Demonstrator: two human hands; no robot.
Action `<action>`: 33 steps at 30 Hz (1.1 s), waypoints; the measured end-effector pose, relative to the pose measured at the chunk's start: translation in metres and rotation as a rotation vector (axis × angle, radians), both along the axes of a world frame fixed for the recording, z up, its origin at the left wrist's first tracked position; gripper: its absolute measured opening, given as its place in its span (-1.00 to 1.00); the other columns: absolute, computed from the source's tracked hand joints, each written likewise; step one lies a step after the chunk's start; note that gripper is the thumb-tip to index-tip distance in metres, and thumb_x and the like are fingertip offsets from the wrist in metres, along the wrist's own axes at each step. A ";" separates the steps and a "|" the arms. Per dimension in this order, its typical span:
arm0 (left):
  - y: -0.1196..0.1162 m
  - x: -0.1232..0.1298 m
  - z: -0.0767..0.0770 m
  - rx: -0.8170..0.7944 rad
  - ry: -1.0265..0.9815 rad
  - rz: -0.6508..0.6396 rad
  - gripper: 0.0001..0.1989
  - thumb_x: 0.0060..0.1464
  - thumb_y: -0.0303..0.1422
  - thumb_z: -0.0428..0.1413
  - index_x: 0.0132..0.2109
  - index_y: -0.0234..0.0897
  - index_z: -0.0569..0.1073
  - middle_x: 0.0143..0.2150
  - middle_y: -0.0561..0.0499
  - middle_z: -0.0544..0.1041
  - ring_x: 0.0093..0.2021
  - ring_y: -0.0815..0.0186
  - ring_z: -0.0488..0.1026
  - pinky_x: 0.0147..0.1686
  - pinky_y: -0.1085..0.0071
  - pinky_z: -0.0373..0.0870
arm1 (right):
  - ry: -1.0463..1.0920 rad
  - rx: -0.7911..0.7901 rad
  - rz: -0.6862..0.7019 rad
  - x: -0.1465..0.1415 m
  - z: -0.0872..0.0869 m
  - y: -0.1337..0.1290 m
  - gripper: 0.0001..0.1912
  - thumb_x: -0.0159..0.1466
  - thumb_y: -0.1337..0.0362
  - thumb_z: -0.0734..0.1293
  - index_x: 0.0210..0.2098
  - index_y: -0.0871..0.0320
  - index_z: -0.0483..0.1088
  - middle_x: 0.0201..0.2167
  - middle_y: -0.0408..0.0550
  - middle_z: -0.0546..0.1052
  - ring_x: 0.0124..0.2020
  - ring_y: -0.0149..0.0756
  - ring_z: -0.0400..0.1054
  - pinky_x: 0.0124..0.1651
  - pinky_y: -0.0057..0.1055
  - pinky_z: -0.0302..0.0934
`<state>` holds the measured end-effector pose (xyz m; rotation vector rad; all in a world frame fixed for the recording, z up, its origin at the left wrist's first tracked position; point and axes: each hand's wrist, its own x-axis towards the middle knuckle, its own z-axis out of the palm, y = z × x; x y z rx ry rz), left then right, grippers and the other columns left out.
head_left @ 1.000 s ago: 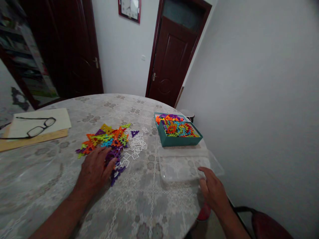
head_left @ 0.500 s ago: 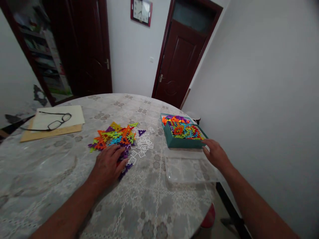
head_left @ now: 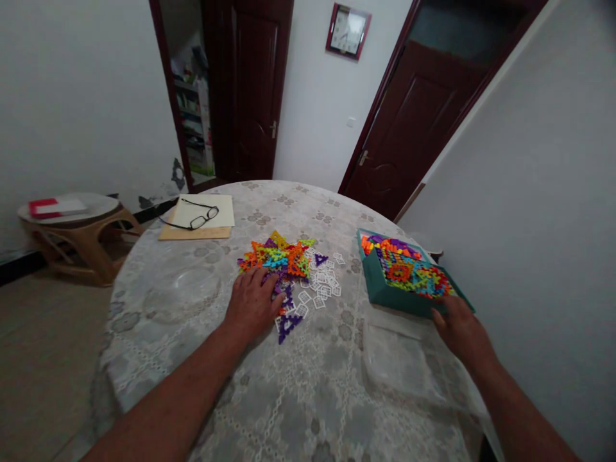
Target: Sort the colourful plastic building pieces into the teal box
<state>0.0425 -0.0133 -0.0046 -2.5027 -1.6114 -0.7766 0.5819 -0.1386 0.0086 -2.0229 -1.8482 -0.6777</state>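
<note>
My left hand point(head_left: 253, 301) lies palm down at the near edge of a pile of colourful plastic lattice pieces point(head_left: 276, 256), its fingers apart and touching purple ones. A purple triangle piece point(head_left: 289, 326) lies just right of its thumb. White square lattice pieces point(head_left: 323, 279) are scattered to the right of the pile. My right hand point(head_left: 462, 327) is closed on the near right corner of a teal box point(head_left: 402, 300), thumb against the outer wall and fingers over the rim. Colourful small pieces point(head_left: 409, 273) fill that box.
A clear plastic lid or tray point(head_left: 394, 359) lies in front of the box. Another clear round-edged piece point(head_left: 185, 285) sits left of the pile. Glasses point(head_left: 198, 221) rest on papers point(head_left: 221, 208) at the back left. A stool point(head_left: 91, 237) stands beyond the table's left edge.
The view has swung left, so the table's contents sit further right and the stool shows. Both hands keep nearly the same places by the pile and the box. More purple pieces show beside my left thumb.
</note>
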 end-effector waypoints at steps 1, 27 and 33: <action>0.002 -0.001 0.000 -0.006 -0.002 0.018 -0.54 0.34 -0.12 0.15 0.24 -0.26 0.54 0.28 -0.27 0.50 0.35 -0.15 0.34 0.39 -0.13 0.22 | 0.007 0.002 -0.016 0.002 -0.002 0.001 -0.66 0.43 0.08 0.22 0.06 0.12 0.43 0.02 0.21 0.52 0.01 0.08 0.50 0.04 -0.05 0.46; 0.090 0.080 0.013 -0.214 0.152 -0.143 -0.30 0.35 0.20 -0.01 0.41 -0.09 0.42 0.41 -0.32 0.43 0.42 -0.31 0.28 0.37 -0.58 -0.10 | 0.132 -0.204 -0.079 -0.014 0.001 0.025 -0.61 0.37 -0.15 0.21 -0.35 0.01 0.30 -0.32 0.07 0.56 -0.27 -0.01 0.51 -0.23 -0.20 0.30; 0.079 0.079 0.015 -0.219 0.190 -0.289 -0.46 0.40 0.09 0.03 0.35 -0.02 0.45 0.44 -0.20 0.40 0.43 -0.20 0.29 0.37 -0.46 0.09 | 0.127 -0.124 -0.018 -0.022 0.013 0.020 -0.65 0.38 -0.12 0.20 -0.34 0.00 0.27 -0.34 0.08 0.55 -0.25 0.03 0.51 -0.20 -0.15 0.32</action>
